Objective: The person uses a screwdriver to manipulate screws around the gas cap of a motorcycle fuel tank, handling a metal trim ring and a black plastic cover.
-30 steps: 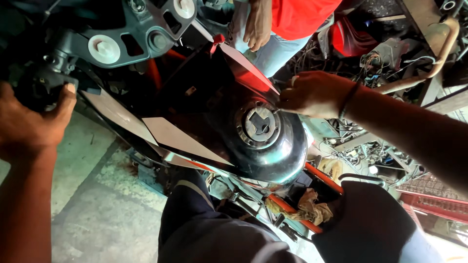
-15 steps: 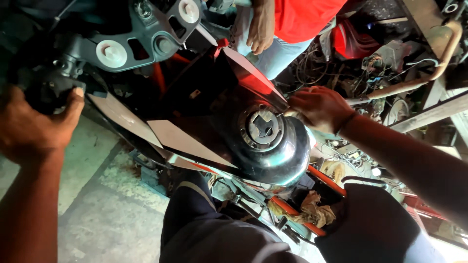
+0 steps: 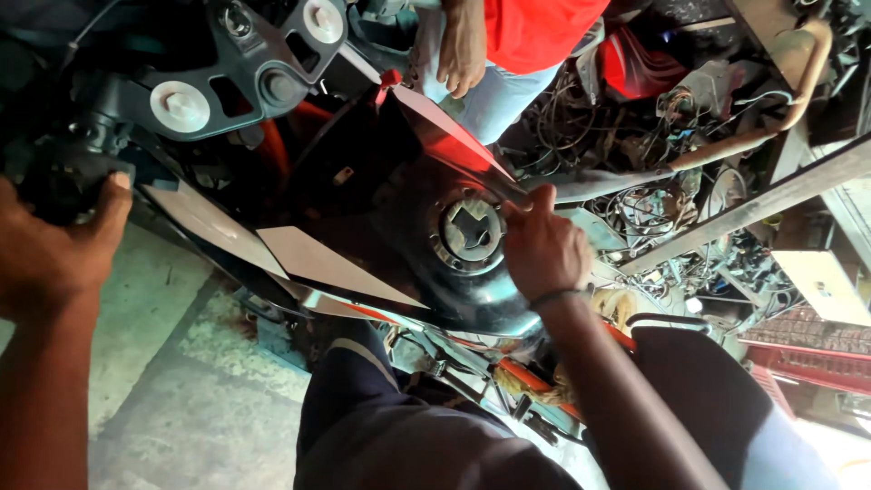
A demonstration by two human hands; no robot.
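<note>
Fuel tank [image 3: 399,191]: dark, glossy, between the person's knees
Filler cap [image 3: 471,232]: round, on the tank's top
Right hand [image 3: 543,247]: fingers curled, resting beside the cap
Left hand [image 3: 56,249]: gripping the handlebar [image 3: 68,172]
Bystander's hand [image 3: 461,47]: hung loose beyond the tank

dim workshop, daylight from right, glare on tank [image 3: 472,299], slight blur

The right hand [image 3: 543,247] has slid closer to the fuel cap [image 3: 470,232].
</note>
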